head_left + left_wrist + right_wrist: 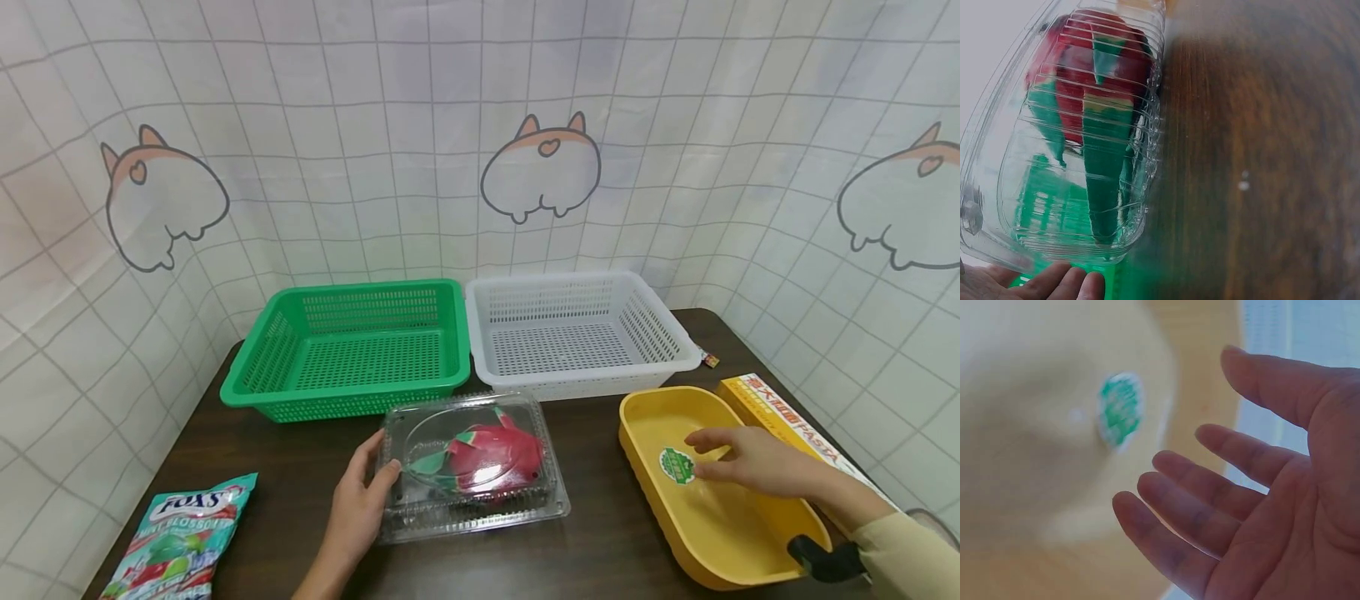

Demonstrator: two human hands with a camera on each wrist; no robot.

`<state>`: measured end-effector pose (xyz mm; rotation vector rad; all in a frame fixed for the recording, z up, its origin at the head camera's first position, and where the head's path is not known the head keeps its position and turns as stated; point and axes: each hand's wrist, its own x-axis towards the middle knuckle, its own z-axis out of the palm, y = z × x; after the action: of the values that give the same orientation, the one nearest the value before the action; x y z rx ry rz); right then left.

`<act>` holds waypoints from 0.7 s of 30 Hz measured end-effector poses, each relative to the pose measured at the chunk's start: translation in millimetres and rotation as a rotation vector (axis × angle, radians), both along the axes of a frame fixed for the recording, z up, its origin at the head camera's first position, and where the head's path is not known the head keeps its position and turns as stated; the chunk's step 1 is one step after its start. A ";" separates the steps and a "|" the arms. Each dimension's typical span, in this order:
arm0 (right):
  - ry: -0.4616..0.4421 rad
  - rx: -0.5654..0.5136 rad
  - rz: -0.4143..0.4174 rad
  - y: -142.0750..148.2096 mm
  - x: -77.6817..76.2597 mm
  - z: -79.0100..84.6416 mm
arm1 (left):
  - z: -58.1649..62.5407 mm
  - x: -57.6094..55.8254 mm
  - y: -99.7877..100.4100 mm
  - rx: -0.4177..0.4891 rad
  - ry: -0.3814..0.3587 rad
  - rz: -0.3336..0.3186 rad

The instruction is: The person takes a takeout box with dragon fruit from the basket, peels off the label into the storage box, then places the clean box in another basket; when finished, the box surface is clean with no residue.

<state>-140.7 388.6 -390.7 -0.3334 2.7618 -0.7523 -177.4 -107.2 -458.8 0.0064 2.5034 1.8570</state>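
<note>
A clear plastic clamshell box (420, 433) lies on the dark table, with a red and green dragon fruit (495, 457) inside. My left hand (360, 496) is at the box's left end, thumb by the rim; in the left wrist view the fingers (1063, 282) extend loosely beside that end. Over the yellow plastic tray (652, 500) hovers my right hand (738, 458). Its fingers are spread and relaxed, with nothing held, as the right wrist view shows. A round green and white sticker (677, 466) is on the tray's inside, near the right fingertips.
A green basket (345, 398) and a white basket (577, 379) stand side by side at the back. At front left lies a Fox's candy bag (180, 533). A yellow pasta box (787, 417) lies right of the tray, and a small wrapped item (708, 358) beside the white basket.
</note>
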 end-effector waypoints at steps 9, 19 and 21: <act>0.047 -0.105 -0.037 -55.9 -4.0 26.5 | -1.9 1.2 -1.9 0.004 0.010 0.016; 0.069 -0.132 0.008 -109.0 -6.3 42.1 | -1.7 0.6 -1.3 0.013 -0.009 -0.002; 0.071 -0.125 0.017 -114.1 -10.7 41.6 | -0.3 0.7 -2.1 0.036 -0.021 -0.021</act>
<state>-151.4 274.6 -349.1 -0.4148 2.7798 -0.9279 -176.7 -109.3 -459.1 0.0129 2.4462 1.8841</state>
